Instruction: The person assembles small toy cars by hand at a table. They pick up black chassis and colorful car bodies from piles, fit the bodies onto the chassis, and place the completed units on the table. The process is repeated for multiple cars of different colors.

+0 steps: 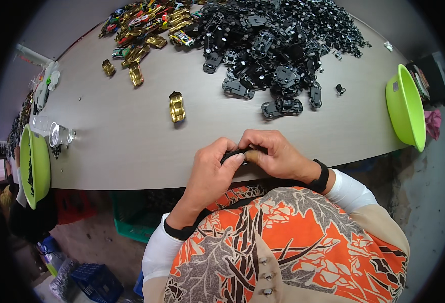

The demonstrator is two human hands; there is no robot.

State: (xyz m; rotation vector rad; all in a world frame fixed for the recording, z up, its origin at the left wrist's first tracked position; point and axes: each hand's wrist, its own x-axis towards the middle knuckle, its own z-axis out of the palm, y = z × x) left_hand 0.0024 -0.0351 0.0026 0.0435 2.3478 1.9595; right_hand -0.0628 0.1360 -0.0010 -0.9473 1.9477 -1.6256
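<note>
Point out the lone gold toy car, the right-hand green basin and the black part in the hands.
gold toy car (176, 107), head view, roof.
green basin (403, 103), head view, inner wall.
black part (234, 154), head view, exposed middle.

A small toy-assembly workshop. A long grey tabletop (131, 146) carries a great heap of black toy-car chassis (273, 45) and a pile of gold and coloured car bodies (142, 30). Green basins (406, 108) sit at both ends. Plastic crates (99, 283) stand on the rough concrete floor (424, 187) underneath.
</note>
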